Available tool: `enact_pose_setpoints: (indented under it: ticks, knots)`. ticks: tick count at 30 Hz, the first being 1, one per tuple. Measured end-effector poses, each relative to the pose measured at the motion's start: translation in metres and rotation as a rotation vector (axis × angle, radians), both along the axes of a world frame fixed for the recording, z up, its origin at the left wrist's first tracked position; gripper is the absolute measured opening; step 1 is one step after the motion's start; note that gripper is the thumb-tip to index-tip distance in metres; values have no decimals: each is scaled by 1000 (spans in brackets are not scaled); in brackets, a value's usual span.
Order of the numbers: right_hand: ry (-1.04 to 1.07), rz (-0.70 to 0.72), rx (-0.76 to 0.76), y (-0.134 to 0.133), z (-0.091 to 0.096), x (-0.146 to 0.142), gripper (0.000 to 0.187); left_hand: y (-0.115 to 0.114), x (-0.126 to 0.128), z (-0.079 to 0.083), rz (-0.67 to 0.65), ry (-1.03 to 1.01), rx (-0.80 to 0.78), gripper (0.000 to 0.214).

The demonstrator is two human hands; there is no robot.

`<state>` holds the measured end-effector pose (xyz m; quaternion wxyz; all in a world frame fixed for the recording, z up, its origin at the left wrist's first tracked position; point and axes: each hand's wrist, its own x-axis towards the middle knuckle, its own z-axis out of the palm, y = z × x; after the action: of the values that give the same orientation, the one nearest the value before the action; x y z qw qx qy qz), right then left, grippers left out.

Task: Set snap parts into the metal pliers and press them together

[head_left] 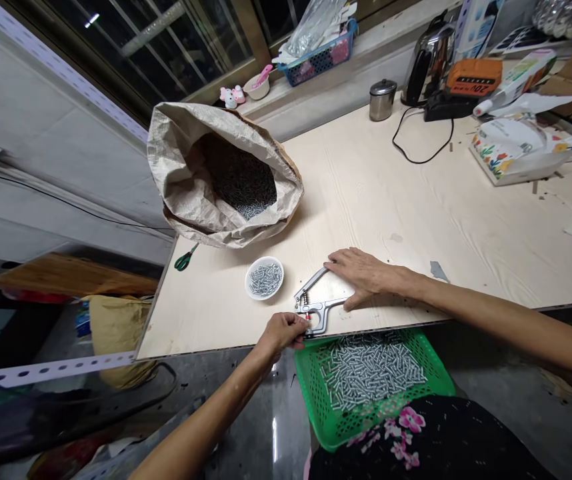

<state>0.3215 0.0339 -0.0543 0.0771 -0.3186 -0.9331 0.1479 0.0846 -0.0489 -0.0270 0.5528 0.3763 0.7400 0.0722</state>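
Observation:
A pair of silver snap-fastener pliers (322, 315) lies at the table's front edge, its handles spread apart. My right hand (366, 272) spans the handles, fingers on the upper one and thumb by the lower one. My left hand (285, 331) is pinched closed at the jaw end, beside a small red part; what lies between its fingertips is too small to make out. Just behind the pliers stands a white bowl (265, 278) of small silver metal pieces. Below the table edge, a green plastic basket (311, 393) holds many short silver spring-like pieces.
A large open woven sack (181, 167) of small metal pieces stands at the back left. Green-handled scissors (184, 260) lie near the left edge. Farther back are a lidded metal canister (383, 100), an electric kettle (430, 57), an orange battery (475, 77) and a tissue pack (516, 150).

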Motion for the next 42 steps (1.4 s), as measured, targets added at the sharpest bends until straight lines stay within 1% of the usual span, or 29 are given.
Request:
enact_pose_setpoints:
  ticks: [2, 4, 6, 7, 9, 11, 12, 13, 14, 16, 18, 19, 21, 22, 24, 25, 26, 28, 29, 31, 32, 34, 35, 36, 37, 39, 40, 42]
  knots:
    - [14, -3, -9, -1, 1, -1, 86, -1, -2, -1, -8, -9, 15, 26]
    - [31, -2, -15, -4, 2, -2, 74, -3, -3, 0, -48, 5, 20, 26]
    - [52, 0, -14, -8, 4, -2, 55, -7, -3, 3, -166, 104, 72, 26]
    - [61, -1, -16, -11, 5, -3, 46, -9, -1, 5, -248, 196, 152, 25]
    - [71, -11, -27, -16, 6, -3, 37, -11, 6, 9, -432, 404, 406, 21]
    - [70, -27, -44, -21, 8, -4, 37, -9, 18, 9, -612, 513, 680, 21]
    - [69, -36, -55, -22, 8, -5, 39, -5, 24, 7, -698, 517, 780, 28]
    - [68, -47, -66, -23, 9, -5, 41, 0, 30, 5, -780, 499, 848, 36]
    - [68, -60, -77, -24, 9, -5, 44, 7, 35, 2, -852, 478, 890, 45]
    - [69, -80, -99, -24, 10, -5, 51, 22, 42, -4, -959, 457, 913, 56]
    - [68, -92, -110, -25, 11, -2, 54, 34, 44, -9, -1032, 464, 893, 59]
    - [62, -101, -106, -25, 11, -1, 53, 37, 44, -10, -1058, 470, 883, 58]
    - [46, -124, -78, -26, 10, 0, 43, 40, 43, -11, -1077, 472, 878, 51]
    - [39, -129, -58, -27, 8, 0, 34, 39, 43, -12, -1065, 466, 881, 45]
    - [55, -117, -18, -28, 3, -2, 12, 36, 44, -13, -1014, 448, 892, 28]
    - [75, -104, -6, -29, 0, -4, 7, 35, 45, -14, -984, 442, 898, 21]
    - [90, -94, -1, -29, -3, -6, 12, 34, 47, -14, -958, 441, 903, 17]
    - [83, -100, -8, -29, -6, -10, 20, 33, 48, -15, -929, 444, 906, 16]
    - [61, -113, -9, -27, -6, -11, 20, 34, 49, -15, -921, 445, 904, 16]
    - [15, -130, 2, -23, -3, -9, 12, 33, 48, -15, -904, 455, 910, 17]
    - [3, -129, 8, -20, -1, -7, 14, 31, 48, -15, -891, 470, 926, 21]
    - [-10, -114, 11, -13, 3, -1, 37, 22, 47, -18, -868, 511, 995, 29]
    - [-13, -111, 12, -10, 4, 3, 44, 15, 48, -20, -866, 527, 1043, 30]
    - [-14, -118, 18, -6, 5, 5, 44, 8, 50, -23, -875, 534, 1090, 30]
    - [-14, -134, 30, -3, 4, 7, 37, 1, 52, -26, -891, 531, 1129, 28]
    - [-7, -172, 71, 3, 0, 7, 13, -12, 57, -33, -920, 503, 1168, 23]
    - [-3, -190, 91, 6, -3, 6, 11, -17, 60, -35, -921, 489, 1168, 21]
    - [4, -217, 119, 14, -7, 1, 18, -22, 64, -40, -896, 465, 1145, 20]
